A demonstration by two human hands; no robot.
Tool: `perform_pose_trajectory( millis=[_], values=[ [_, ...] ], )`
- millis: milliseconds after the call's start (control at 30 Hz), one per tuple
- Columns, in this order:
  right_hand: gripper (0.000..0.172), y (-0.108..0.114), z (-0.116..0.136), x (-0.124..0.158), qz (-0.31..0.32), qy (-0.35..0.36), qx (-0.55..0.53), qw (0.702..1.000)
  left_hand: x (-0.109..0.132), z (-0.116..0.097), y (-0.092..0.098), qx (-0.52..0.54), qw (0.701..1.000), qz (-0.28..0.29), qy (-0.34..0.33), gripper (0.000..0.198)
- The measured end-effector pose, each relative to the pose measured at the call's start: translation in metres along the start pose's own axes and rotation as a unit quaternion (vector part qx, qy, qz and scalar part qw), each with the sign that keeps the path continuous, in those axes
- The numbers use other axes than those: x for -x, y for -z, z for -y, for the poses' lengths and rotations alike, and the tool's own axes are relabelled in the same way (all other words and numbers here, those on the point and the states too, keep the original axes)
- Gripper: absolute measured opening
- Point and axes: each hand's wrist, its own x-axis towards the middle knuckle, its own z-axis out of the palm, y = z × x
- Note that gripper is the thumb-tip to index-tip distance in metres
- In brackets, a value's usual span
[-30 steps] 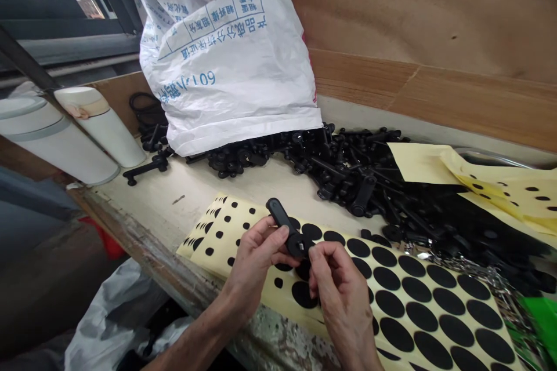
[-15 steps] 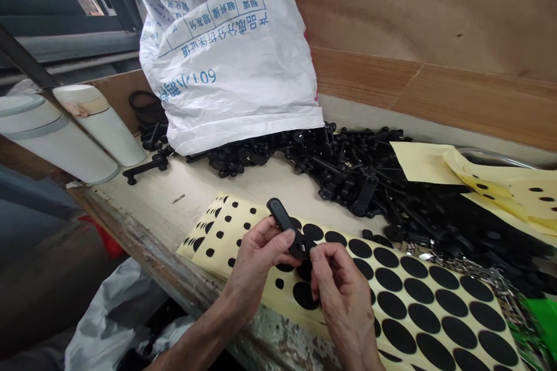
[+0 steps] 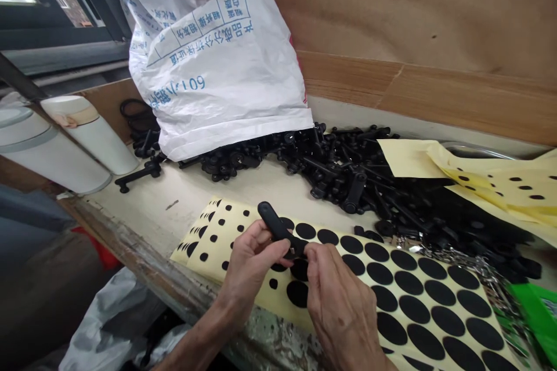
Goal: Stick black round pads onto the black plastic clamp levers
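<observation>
Below frame centre, I see the left hand (image 3: 247, 264) gripping a black handle (image 3: 270, 220), slanted toward upper left; the right hand (image 3: 343, 295) pinches its lower end.

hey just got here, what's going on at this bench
The left hand holds a black handle over a yellow sheet with black ovals. The right hand is at the handle's wider end; whether it pinches something small is hidden. Beyond, a heap of black parts lies by a white bag.
</observation>
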Motion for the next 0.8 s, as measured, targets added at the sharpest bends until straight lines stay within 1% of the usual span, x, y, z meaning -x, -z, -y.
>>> perform_pose_trajectory(
  millis=[100,167,267,333,400,533,633,667,700,733,767,800],
  values=[
    [0.021,0.002,0.0,0.001,-0.012,0.02,0.036,0.999,-0.003,0.002,0.002,0.029,0.999,0.011,0.019,0.026],
    [0.021,0.005,-0.002,0.0,-0.021,0.03,0.042,0.998,-0.004,0.002,0.003,0.044,0.998,0.014,0.036,0.026],
    [0.022,0.009,-0.005,-0.002,-0.016,0.043,0.0,0.999,-0.004,0.002,0.003,0.057,0.997,0.017,0.051,0.024],
    [0.023,0.012,-0.006,-0.003,-0.01,0.058,-0.04,0.997,-0.004,0.002,0.003,0.061,0.997,0.017,0.05,0.023],
    [0.024,0.013,-0.005,-0.003,-0.01,0.068,-0.054,0.996,-0.004,0.002,0.003,0.06,0.997,0.011,0.047,0.024],
    [0.025,0.008,-0.009,-0.002,-0.004,0.07,-0.006,0.998,-0.003,0.001,0.003,0.063,0.997,0.006,0.04,0.026],
    [0.032,0.001,-0.02,-0.002,0.006,0.044,0.045,0.998,-0.002,-0.001,0.005,0.088,0.994,0.046,0.049,0.02],
    [0.034,0.001,-0.024,-0.003,0.014,0.026,0.034,0.999,-0.002,-0.002,0.005,0.097,0.992,0.058,0.055,0.018],
    [0.034,0.001,-0.027,-0.005,0.026,0.005,-0.005,1.0,-0.001,-0.002,0.005,0.103,0.991,0.066,0.059,0.017],
    [0.032,0.003,-0.028,-0.007,0.043,-0.024,-0.076,0.996,-0.001,-0.002,0.005,0.107,0.99,0.068,0.061,0.016],
    [0.029,0.005,-0.028,-0.01,0.064,-0.055,-0.173,0.981,-0.001,-0.002,0.005,0.109,0.99,0.068,0.06,0.016],
    [0.026,0.008,-0.025,-0.013,0.088,-0.09,-0.277,0.953,0.0,-0.002,0.004,0.11,0.99,0.07,0.059,0.016]
  ],
)
